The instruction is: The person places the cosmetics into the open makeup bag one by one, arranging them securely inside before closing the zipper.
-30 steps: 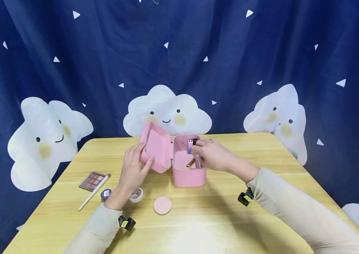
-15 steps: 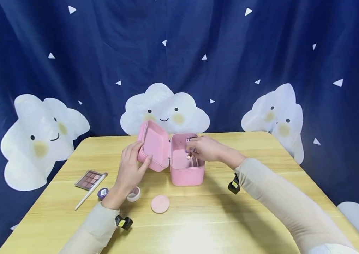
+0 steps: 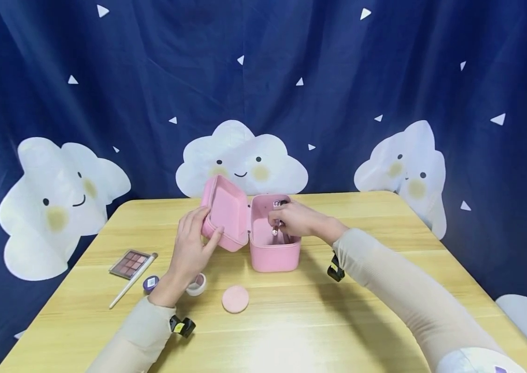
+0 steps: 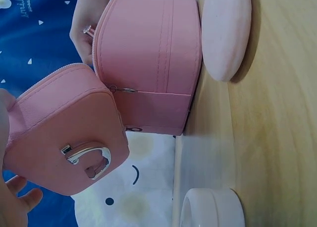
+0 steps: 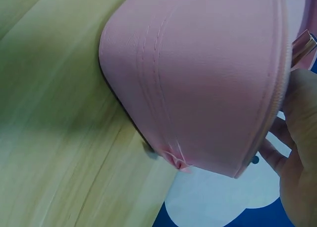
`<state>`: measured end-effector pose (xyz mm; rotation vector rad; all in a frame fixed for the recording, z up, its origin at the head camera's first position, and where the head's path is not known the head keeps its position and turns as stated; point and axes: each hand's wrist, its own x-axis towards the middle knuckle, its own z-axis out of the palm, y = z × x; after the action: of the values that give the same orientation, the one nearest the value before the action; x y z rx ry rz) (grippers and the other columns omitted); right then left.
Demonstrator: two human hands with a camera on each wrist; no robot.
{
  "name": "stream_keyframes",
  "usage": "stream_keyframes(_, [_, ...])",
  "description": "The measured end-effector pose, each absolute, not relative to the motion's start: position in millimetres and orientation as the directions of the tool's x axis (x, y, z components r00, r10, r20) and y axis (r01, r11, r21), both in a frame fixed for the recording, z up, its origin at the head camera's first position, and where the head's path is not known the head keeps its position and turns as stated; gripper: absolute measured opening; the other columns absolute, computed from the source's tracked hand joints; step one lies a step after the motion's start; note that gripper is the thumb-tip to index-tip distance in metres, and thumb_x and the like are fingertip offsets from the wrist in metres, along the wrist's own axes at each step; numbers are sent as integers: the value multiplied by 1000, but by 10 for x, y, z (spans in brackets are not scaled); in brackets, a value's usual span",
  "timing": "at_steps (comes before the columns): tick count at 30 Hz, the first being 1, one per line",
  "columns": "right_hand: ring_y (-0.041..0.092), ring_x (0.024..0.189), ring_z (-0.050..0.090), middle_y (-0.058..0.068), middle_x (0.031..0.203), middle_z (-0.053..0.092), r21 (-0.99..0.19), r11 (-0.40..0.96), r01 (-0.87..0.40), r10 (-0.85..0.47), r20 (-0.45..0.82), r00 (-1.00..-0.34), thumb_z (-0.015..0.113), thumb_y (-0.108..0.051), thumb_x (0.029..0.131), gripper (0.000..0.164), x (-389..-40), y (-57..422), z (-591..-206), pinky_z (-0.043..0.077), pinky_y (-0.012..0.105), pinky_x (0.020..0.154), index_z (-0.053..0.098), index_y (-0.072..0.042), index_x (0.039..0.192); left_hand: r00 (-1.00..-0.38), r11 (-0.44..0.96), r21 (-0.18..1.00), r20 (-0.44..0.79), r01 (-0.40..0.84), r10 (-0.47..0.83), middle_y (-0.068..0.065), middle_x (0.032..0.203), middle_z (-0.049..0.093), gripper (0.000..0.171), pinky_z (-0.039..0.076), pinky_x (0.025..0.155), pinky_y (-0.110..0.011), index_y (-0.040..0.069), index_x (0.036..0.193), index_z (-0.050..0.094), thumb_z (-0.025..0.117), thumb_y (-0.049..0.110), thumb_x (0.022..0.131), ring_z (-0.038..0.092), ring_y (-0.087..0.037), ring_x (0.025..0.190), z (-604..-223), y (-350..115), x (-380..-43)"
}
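A pink zip-up makeup case (image 3: 274,258) stands on the table with its lid (image 3: 229,212) swung out to the left. My left hand (image 3: 192,242) grips the lid's edge, thumb on the near side and fingers on the far side. My right hand (image 3: 298,218) reaches over the case's right rim, fingers curled round a slim, shiny rose-gold cosmetic tube (image 5: 303,46). The tube's shiny end also shows beside that hand in the left wrist view. A lilac-topped tube (image 3: 276,204) stands inside the case, partly hidden by the fingers. The lid's metal-ringed handle (image 4: 94,160) faces the left wrist camera.
An eyeshadow palette (image 3: 129,263) lies at the left with a white makeup brush (image 3: 131,282) along its edge. Near my left wrist are a small purple jar (image 3: 150,283) and a white round pot (image 3: 196,285). A pink round puff (image 3: 235,299) lies in front of the case.
My right hand has moved slightly left and deeper over the case, and the shiny tube has turned more upright. The left hand still holds the lid. The head view has shifted slightly.
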<state>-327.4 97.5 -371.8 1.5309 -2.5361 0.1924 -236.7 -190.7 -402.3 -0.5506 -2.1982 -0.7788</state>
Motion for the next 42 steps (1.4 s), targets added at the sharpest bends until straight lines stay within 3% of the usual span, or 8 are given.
stream_keyframes(8, [15, 74, 60, -5, 75, 63, 11, 482, -876, -866, 158, -474, 67, 5, 76, 21, -3328, 968, -3757, 49, 36, 73, 62, -14, 84, -646, 722, 362, 748, 590, 153, -18, 136, 50, 56, 33, 107, -52, 1, 137, 48, 66, 26, 91, 42, -37, 127, -4020, -1885, -2374])
stream_keyframes(17, [14, 74, 59, -7, 82, 67, 59, 458, -887, -888, 85, -452, 67, 2, 77, 18, -3420, 893, -3806, 49, 34, 69, 67, -14, 85, -649, 726, 362, 746, 584, 150, -18, 136, 50, 56, 34, 106, -52, 1, 137, 49, 67, 26, 90, 42, -36, 127, -4030, -1889, -2372])
stream_keyframes(27, [13, 71, 60, -10, 78, 66, 147, 455, -878, -883, -55, -467, 67, -1, 79, 20, -3395, 813, -3844, 48, 36, 71, 69, -17, 91, -652, 722, 365, 742, 587, 155, -18, 136, 50, 55, 34, 105, -53, 1, 136, 49, 65, 28, 91, 42, -38, 126, -4048, -1890, -2352])
stream_keyframes(34, [13, 61, 58, -9, 66, 59, 269, 386, -882, -905, -74, -419, 69, -8, 80, 15, -3418, 729, -3855, 50, 36, 67, 64, -21, 77, -647, 730, 358, 748, 583, 150, -18, 136, 50, 56, 34, 105, -53, 1, 136, 49, 67, 26, 90, 42, -38, 126, -4052, -1911, -2365])
stream_keyframes(42, [13, 75, 65, -7, 84, 68, 386, 328, -862, -881, -204, -427, 70, -22, 83, 5, -3439, 637, -3836, 52, 35, 71, 68, -26, 85, -655, 731, 364, 741, 577, 148, -18, 137, 49, 56, 34, 106, -52, 1, 138, 48, 66, 26, 91, 42, -36, 127, -4025, -1917, -2350])
